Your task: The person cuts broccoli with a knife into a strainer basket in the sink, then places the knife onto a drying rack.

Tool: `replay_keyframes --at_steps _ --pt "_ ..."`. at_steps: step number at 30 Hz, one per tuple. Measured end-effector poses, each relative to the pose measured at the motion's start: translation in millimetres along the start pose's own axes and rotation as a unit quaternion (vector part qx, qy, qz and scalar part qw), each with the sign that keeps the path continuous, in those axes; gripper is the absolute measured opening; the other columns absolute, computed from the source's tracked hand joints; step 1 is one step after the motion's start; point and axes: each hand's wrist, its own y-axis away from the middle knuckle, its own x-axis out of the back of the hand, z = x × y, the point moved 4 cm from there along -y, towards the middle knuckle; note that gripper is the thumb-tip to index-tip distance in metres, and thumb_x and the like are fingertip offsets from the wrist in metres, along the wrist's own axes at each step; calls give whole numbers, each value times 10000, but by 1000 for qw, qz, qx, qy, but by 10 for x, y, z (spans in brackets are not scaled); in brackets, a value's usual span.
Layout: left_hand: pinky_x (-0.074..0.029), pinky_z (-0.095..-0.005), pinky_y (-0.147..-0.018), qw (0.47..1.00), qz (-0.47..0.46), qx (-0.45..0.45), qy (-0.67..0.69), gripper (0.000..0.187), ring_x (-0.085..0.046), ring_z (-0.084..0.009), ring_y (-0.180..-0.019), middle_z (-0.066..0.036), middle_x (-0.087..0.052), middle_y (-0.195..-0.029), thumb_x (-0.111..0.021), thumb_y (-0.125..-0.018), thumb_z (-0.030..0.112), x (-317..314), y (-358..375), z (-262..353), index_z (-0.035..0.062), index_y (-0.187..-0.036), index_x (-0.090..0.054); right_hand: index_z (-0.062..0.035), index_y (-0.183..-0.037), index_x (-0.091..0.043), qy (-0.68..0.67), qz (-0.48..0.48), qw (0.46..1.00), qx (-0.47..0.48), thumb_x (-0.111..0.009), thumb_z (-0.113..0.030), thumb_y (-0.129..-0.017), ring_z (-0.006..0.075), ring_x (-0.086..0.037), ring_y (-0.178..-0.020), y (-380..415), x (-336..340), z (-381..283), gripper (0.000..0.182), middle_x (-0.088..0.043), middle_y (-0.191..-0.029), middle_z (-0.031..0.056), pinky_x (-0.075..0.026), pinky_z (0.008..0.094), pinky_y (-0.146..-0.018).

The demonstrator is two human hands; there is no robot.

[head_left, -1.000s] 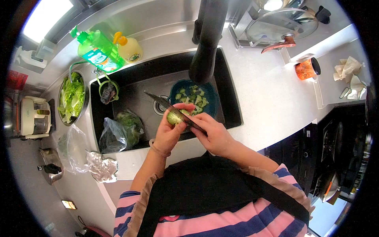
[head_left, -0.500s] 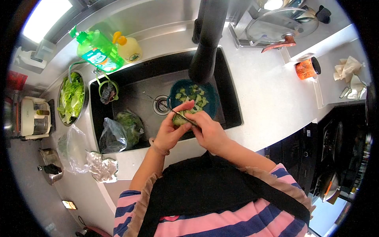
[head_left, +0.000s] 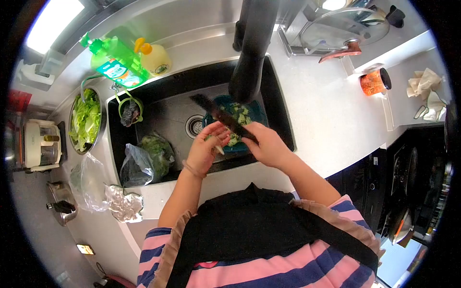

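Over the sink's front part, my right hand (head_left: 270, 145) grips the handle end of a dark knife (head_left: 216, 111), whose blade points up and left across the basin. Just left of it, my left hand (head_left: 203, 150) is curled round a piece of broccoli (head_left: 219, 149), with a pale stem showing between the fingers. Beneath the knife sits a teal basket (head_left: 259, 115) with cut green florets (head_left: 238, 114) in it; the hands and blade hide part of it.
A black faucet (head_left: 247, 72) hangs over the sink (head_left: 281, 110). Bagged greens (head_left: 156, 152) lie in its left part. Left of it stand a bowl of lettuce (head_left: 86, 120) and a green bottle (head_left: 117, 60). An orange-labelled jar (head_left: 373, 83) is at the right.
My right hand has moved right, and the knife now shows its broad blade above the basket. My left hand has turned, with less of the broccoli showing.
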Motion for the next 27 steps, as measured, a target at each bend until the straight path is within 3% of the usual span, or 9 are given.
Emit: replay_keyframes --at_steps 5,8,13,14,16,21,22,24,27 --pt "-375 -325 -1004 996 56 -53 -49 512 -440 -227 -1228 -106 -435 -1351 -472 -870 0 174 -228 -96 37 -1367 -359 -102 -1225 -543 9 -60 997 -39 -555 -69 -834 357 -579 -952 -83 27 159 392 -575 -1065 174 -483 395 -808" --pt "-234 -379 -1094 978 133 -28 -156 575 -305 -258 -1331 -117 -314 -1447 -488 -890 78 338 -336 -109 30 -1416 -260 -129 -1240 -533 78 -34 996 22 -523 -57 -846 330 -613 -884 -111 68 250 400 -558 -1146 111 -507 385 -774" --pt "-384 -372 -997 991 -62 82 -85 494 -486 -239 -1191 -135 -490 -1297 -506 -943 250 -109 -177 -88 -6 -1337 -354 -116 -1264 -495 220 -11 976 -2 -501 -81 -827 322 -629 -798 -203 3 355 439 -522 -1205 113 -524 392 -702" --pt "-449 -372 -924 997 -49 40 -41 456 -572 -232 -1063 -122 -592 -1134 -510 -942 327 -130 -246 -167 -14 -1238 -448 -105 -1268 -489 241 -23 970 9 -509 -82 -815 320 -633 -794 -198 -80 323 453 -514 -1217 122 -525 394 -701" --pt "-459 -374 -902 999 -23 24 -12 398 -585 -227 -1020 -116 -608 -1087 -507 -943 310 -140 -286 -187 -4 -1187 -485 -81 -1278 -473 277 -45 959 26 -522 -94 -801 323 -647 -788 -205 -227 302 479 -484 -1256 146 -530 398 -697" --pt "-495 -309 -750 997 63 4 53 193 -604 -176 -867 -65 -623 -972 -461 -956 244 153 -394 -193 76 -1010 -539 -135 -1304 -438 289 -135 947 34 -600 -422 -827 355 -615 -896 -471 32 106 580 -560 -1155 181 -503 429 -743" --pt "-489 -287 -685 993 105 11 54 186 -603 -161 -847 -36 -628 -957 -459 -960 258 168 -393 -167 103 -1023 -541 -147 -1258 -500 305 -111 944 54 -618 -373 -820 367 -589 -952 -642 98 215 506 -596 -1072 183 -481 444 -790" --pt "-490 -291 -675 993 104 9 58 186 -602 -160 -842 -31 -629 -952 -461 -960 260 229 -428 -160 103 -1021 -539 -115 -1149 -601 215 83 956 180 -609 -236 -817 338 -524 -1090 -941 494 9 353 -555 -1194 171 -414 414 -938" --pt "-490 -293 -663 993 100 11 65 181 -600 -157 -830 -23 -630 -942 -462 -961 262 290 -491 -188 104 -1011 -536 -118 -1240 -535 333 134 911 203 -623 -243 -815 363 -481 -1164 -1272 761 114 452 -491 -1292 186 -379 413 -990"
